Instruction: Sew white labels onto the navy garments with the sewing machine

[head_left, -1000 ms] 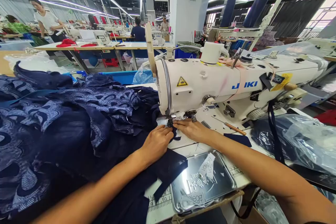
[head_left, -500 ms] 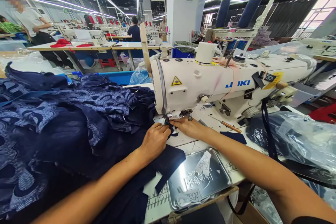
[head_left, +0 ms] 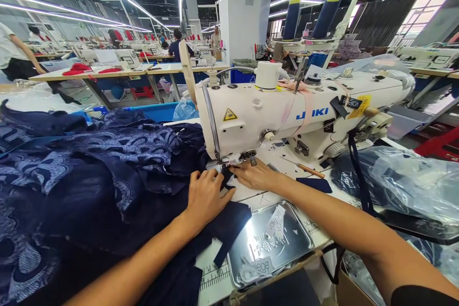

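Observation:
Under the needle end of a white sewing machine point(head_left: 229, 124) lies the edge of a navy garment point(head_left: 89, 201), whose patterned folds spread over the left side. My left hand point(head_left: 206, 196) rests on the navy fabric just left of the presser foot, its fingers bent forward and the thumb stretched apart. My right hand point(head_left: 256, 175) is on the other side of the foot, fingers together and closed on the fabric edge; their tips are partly hidden by the machine. A loose navy strip point(head_left: 233, 224) hangs below the left hand.
A shiny metal tin point(head_left: 247, 244) with white labels point(head_left: 277, 221) sits at the table's front edge. An awl with a wooden handle point(head_left: 311, 170) and a navy scrap point(head_left: 313, 185) lie right. Plastic-wrapped goods point(head_left: 401, 186) fill the far right. A person point(head_left: 14, 52) stands back left.
My left hand has opened, its thumb moving away from the fingers and the knuckles rising. The right hand stays by the presser foot. The view has turned slightly right.

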`<state>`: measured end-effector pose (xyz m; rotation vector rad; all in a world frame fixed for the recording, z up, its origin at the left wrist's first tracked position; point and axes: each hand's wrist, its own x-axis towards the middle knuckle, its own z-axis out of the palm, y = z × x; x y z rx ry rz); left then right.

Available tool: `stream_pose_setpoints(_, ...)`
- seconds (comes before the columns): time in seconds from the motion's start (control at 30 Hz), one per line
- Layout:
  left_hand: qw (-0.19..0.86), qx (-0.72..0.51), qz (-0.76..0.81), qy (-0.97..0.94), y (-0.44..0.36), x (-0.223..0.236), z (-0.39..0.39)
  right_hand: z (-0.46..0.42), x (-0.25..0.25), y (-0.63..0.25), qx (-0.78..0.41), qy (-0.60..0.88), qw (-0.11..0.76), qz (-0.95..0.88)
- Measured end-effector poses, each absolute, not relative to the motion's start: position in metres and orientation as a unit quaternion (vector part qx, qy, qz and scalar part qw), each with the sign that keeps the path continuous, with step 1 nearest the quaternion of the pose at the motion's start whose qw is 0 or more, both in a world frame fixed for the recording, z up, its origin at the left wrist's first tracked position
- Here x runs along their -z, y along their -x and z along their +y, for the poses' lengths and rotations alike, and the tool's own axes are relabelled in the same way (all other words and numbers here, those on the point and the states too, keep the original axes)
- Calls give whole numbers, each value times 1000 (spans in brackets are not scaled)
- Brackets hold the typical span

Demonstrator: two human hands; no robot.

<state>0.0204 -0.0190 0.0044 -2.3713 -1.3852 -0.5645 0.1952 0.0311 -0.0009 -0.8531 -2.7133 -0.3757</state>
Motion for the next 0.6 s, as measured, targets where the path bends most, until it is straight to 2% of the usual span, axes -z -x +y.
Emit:
stream_pose_setpoints(0.17,129,95,-551,819,-6,-19,-14,17,-1,-195,91,295,136,-941)
stream_pose_setpoints(0.37,275,92,-459,840,11,-22,4,13,5,-189,98,284,159,-940)
stream_pose_setpoints(0.6,183,167,-404,880,2,-15,-4,20,12,-191,31,291,210,-933)
